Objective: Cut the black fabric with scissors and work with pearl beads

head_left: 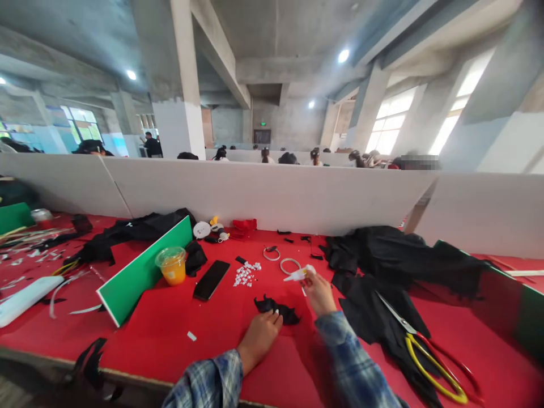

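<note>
My left hand [260, 335] is closed at the fingertips over a small black fabric piece [289, 315] with ragged ends, lying on the red table. A small white bead [277, 311] shows in its pinch. My right hand [319, 292] grips a small glue bottle [299, 274], its white nozzle pointing left above the table. Just beyond lie a heap of white beads [245, 275] and two pale rings, a nearer ring [290, 266] and a farther ring [272, 254].
Left of the beads are a black phone [211, 280], an orange drink cup [172, 266] and a green divider [147, 271]. Black cloth [365, 255] and large scissors [425, 351] with yellow and red handles lie right. A white partition [272, 195] spans the back; people sit beyond.
</note>
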Motion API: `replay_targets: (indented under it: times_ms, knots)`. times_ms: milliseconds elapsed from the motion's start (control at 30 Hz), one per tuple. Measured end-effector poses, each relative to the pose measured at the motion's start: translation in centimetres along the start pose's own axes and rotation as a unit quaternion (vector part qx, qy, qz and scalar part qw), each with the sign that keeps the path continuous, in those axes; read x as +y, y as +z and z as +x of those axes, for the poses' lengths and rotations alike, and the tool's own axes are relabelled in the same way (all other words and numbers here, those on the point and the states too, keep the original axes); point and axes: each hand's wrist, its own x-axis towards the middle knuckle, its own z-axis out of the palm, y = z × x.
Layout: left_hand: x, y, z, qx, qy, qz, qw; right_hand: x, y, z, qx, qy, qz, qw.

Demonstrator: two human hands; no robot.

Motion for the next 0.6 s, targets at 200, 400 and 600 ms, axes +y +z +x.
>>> replay_targets:
  times_ms: [200,400,600]
  knots:
    - [-0.1,-0.4,0.6,0.038,-0.074,-0.035,0.996,2.6,1.4,-0.3,-0.044,0.113,0.135,0.983]
    - [-2.3,-1.0,0.2,0.130,-0.239,-0.118,0.955,2.5,0.5,-0.5,-0.048,0.153,0.136,0.978]
    - [-3.9,0.4,0.3,0.240,-0.269,-0.371,0.856,1.5,1.2,-1.6,-0.022,0.079,0.052,0.995]
